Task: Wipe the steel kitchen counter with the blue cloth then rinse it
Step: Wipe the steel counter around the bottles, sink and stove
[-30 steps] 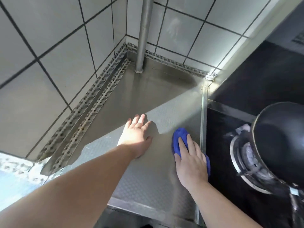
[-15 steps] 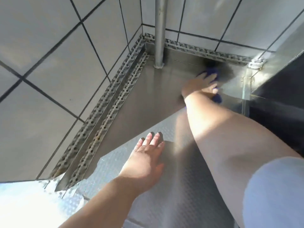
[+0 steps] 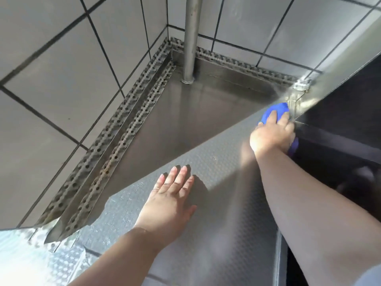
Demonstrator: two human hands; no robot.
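Note:
The steel counter (image 3: 185,129) fills the corner between tiled walls, with a dimpled sunlit front part. My right hand (image 3: 272,135) presses flat on the bunched blue cloth (image 3: 277,109) at the counter's right edge, beside the seam to the black hob. Blue shows ahead of the fingers and under the heel of the hand. My left hand (image 3: 171,201) rests flat on the dimpled steel near the front, fingers straight, holding nothing.
A steel pipe (image 3: 190,38) stands upright in the back corner. Perforated metal strips (image 3: 115,133) run along the foot of the tiled walls. The black hob surface (image 3: 340,124) lies to the right, lower than a steel ledge.
My right hand has slid the cloth from the back of the counter toward me and to the right edge. The left hand stays flat in the same place.

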